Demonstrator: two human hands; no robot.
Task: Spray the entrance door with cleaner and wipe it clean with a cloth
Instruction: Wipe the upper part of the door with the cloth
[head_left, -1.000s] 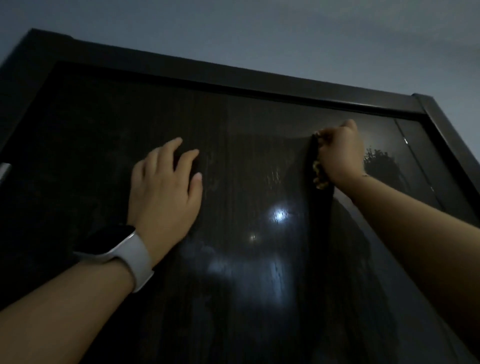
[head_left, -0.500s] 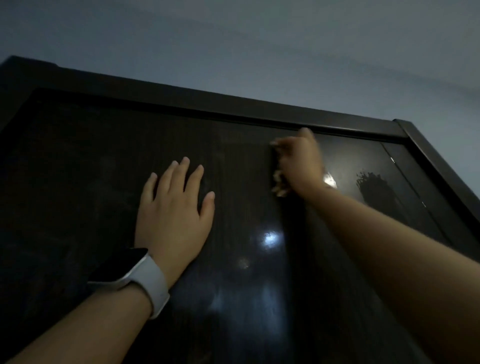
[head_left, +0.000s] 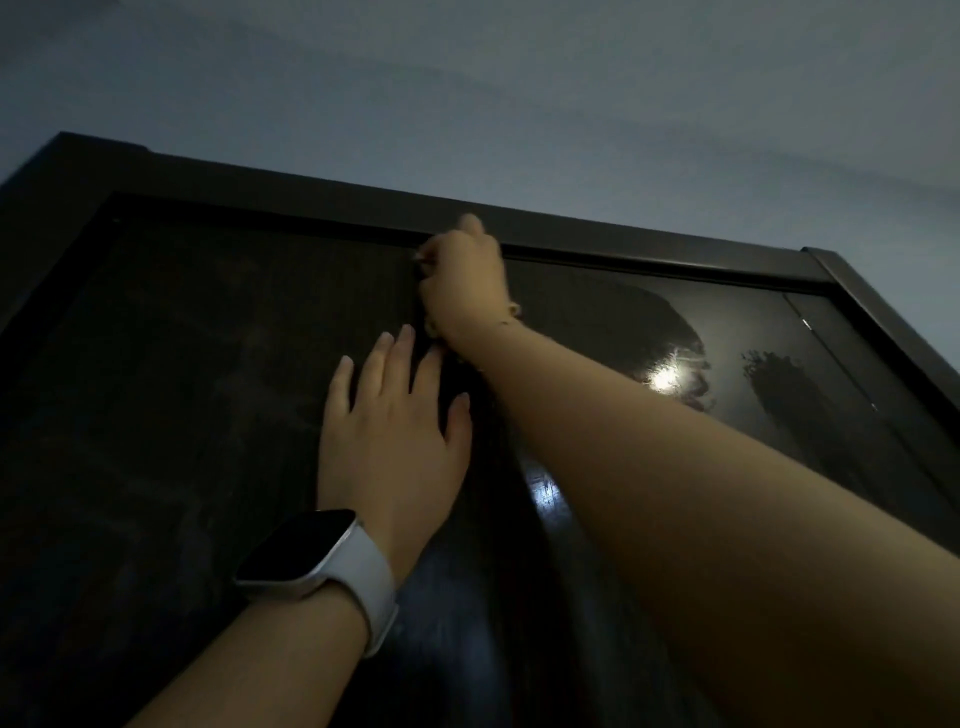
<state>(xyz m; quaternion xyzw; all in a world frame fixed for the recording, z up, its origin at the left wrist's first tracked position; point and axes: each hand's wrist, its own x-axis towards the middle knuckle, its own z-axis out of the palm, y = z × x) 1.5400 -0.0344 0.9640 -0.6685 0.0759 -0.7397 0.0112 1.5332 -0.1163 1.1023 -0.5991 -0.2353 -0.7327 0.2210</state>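
Note:
The dark glossy entrance door (head_left: 182, 395) fills the lower view, seen from below in dim light. My left hand (head_left: 395, 431) lies flat on the door with its fingers spread and a white-strapped watch on the wrist. My right hand (head_left: 462, 280) is closed and pressed against the door's top edge, just under the frame. Small pale bits of a cloth (head_left: 515, 310) stick out from under that hand; the rest of the cloth is hidden. No spray bottle is in view.
The dark door frame (head_left: 311, 200) runs along the top and down the right side (head_left: 883, 332). A grey wall and ceiling (head_left: 519, 104) lie above. A bright light reflection (head_left: 665, 376) shines on the door's right part.
My right hand has slid left and up along the door, from the upper right to the top edge near the middle. My left hand stays flat on the door.

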